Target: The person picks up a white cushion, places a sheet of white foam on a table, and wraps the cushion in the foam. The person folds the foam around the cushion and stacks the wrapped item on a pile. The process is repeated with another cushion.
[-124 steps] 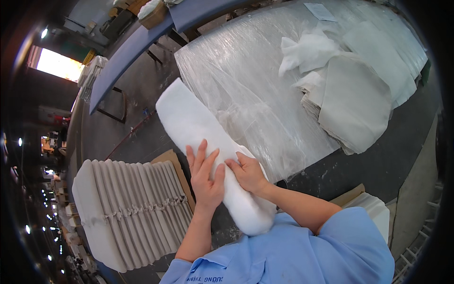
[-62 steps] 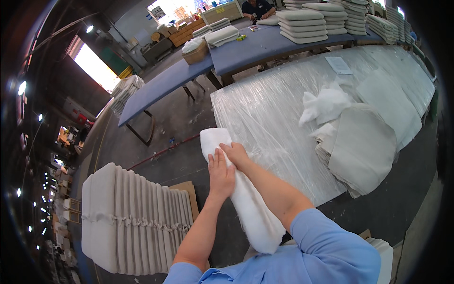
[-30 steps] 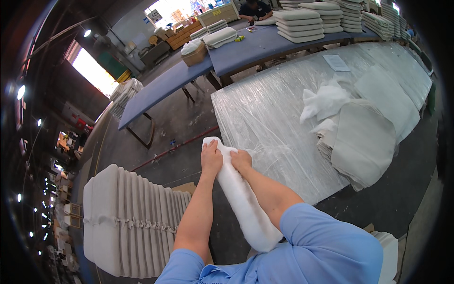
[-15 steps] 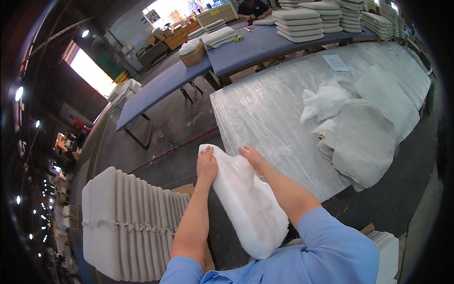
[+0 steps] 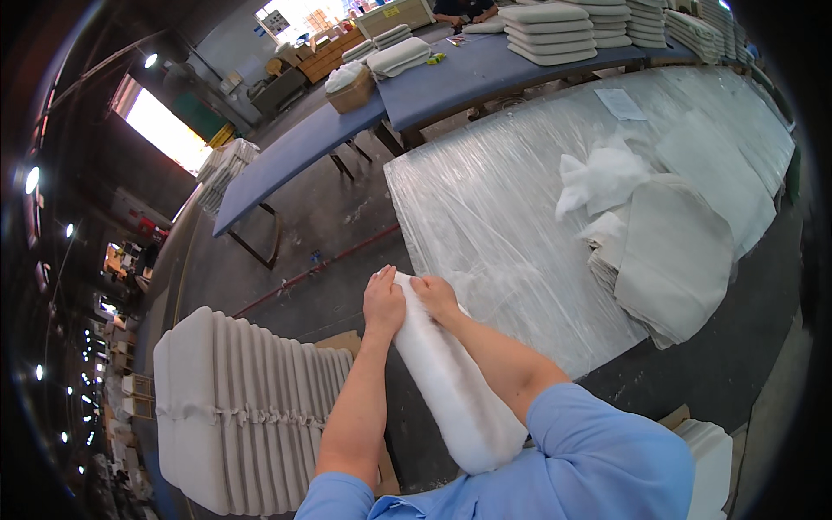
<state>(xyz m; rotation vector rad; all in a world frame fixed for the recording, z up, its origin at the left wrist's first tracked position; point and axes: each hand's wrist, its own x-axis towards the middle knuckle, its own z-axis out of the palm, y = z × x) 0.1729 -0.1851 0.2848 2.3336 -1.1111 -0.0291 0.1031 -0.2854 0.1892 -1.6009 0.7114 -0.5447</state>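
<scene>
A long white roll of fluffy padding [image 5: 459,390] stretches from my waist out to both hands, its near end resting against my blue shirt. My left hand [image 5: 384,302] is closed around the left side of its far end. Opposite it, my right hand [image 5: 433,297] grips the right side of the same end, fingers curled into the soft material. The fingertips are partly hidden in the padding. To the left of my left forearm stands a row of light grey cushions [image 5: 251,407], pressed together, with ragged edges along the middle.
A plastic-covered table [image 5: 485,225] holds stacked grey fabric pieces [image 5: 672,260], loose white fluff [image 5: 602,178] and a paper sheet [image 5: 620,104]. Beyond are blue tables [image 5: 303,165] with cushion stacks [image 5: 550,35] and a box [image 5: 351,91]. A person [image 5: 465,12] sits at the back.
My right hand has come in from beside the padding and closed on its far end, near my left hand. The padding is now squeezed narrower and smoother.
</scene>
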